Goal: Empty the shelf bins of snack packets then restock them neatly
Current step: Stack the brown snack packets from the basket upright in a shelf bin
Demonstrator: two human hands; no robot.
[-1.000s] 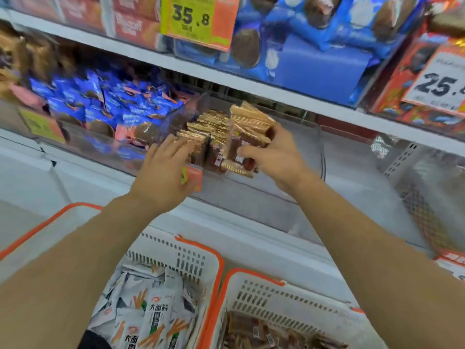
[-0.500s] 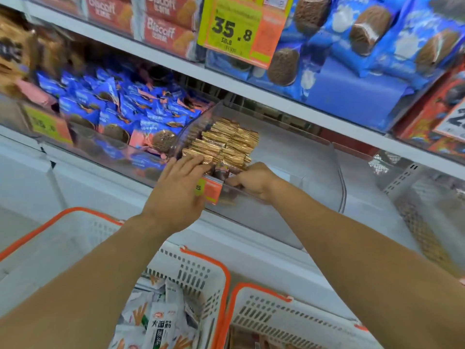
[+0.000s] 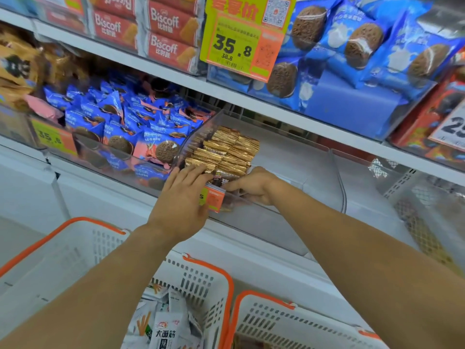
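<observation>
Nearest, at the bottom of the view, stand white plastic baskets with orange rims: one [image 3: 201,293] holds white snack packets [image 3: 163,331] with printed characters, another [image 3: 289,321] sits to its right, and a third [image 3: 63,245] stands further left. Beyond them runs the white front of a shop shelf unit [image 3: 113,205].

Both bare forearms reach up from the baskets to a clear plastic bin [image 3: 289,217] on the lower shelf. The left hand [image 3: 181,200] lies flat, fingers straight, over the bin's front edge and its orange price tag [image 3: 214,200], fingertips touching the front row of gold-wrapped packets [image 3: 224,152]. The right hand [image 3: 251,187] is inside the bin just to the right of that stack, fingers curled against the front packets; whether it grasps one cannot be told. The gold packets stand in tidy rows at the bin's left end, with bare bin floor to their right.

Left of this bin, another holds blue biscuit packets [image 3: 120,124]. On the upper shelf are red Biscoff packs [image 3: 163,34], a yellow price sign [image 3: 241,39] and big blue biscuit bags [image 3: 364,51].
</observation>
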